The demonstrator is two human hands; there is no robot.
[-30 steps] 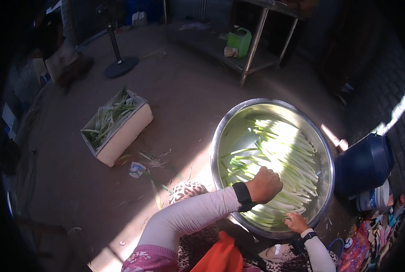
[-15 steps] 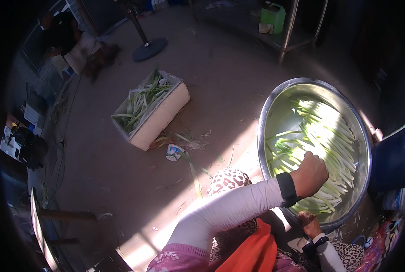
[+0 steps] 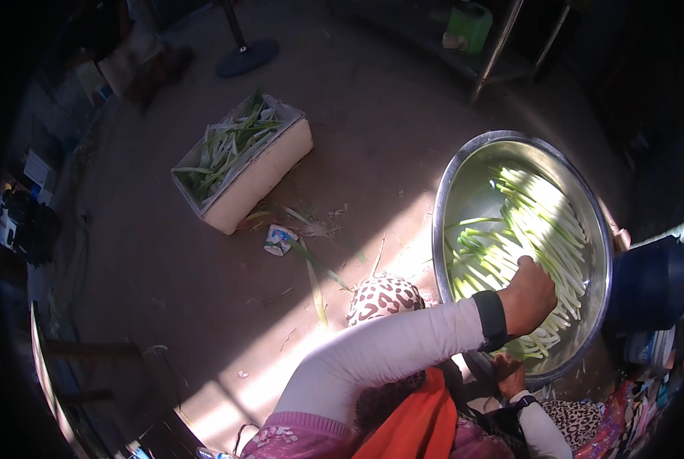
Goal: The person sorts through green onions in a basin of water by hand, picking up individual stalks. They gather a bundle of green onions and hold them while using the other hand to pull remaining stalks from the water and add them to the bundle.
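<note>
- Floor [image 3: 342,138]: from my distant post I see it carry almost everything, crossed by a bright band of sunlight.
- Metal basin [image 3: 502,135]: it stands on the floor at the right, I suppose because this low place is within easy reach of both hands.
- Pale box [image 3: 261,180]: it lies to the left, well apart from the basin, and is filled with green leaves [image 3: 235,145]; perhaps it keeps these separate.
- Blue tub [image 3: 648,283]: it is just beside the basin, with a white-and-blue container [image 3: 642,348] below it in my view.
- Green-and-white stalks [image 3: 556,229]: they lie inside the basin, mostly side by side, probably to keep them in order.
- Left hand [image 3: 529,297]: it is over the stalks, knuckles bent. The fingertips are hidden, so I cannot tell how far the fingers are closed or if they grip something.
- Right hand [image 3: 509,375]: it is at the near rim, in shadow; its opening and its hold I also cannot tell.
- Printed scrap [image 3: 279,240]: it lies near the box. I see coloured print, but no writing that I can read.
</note>
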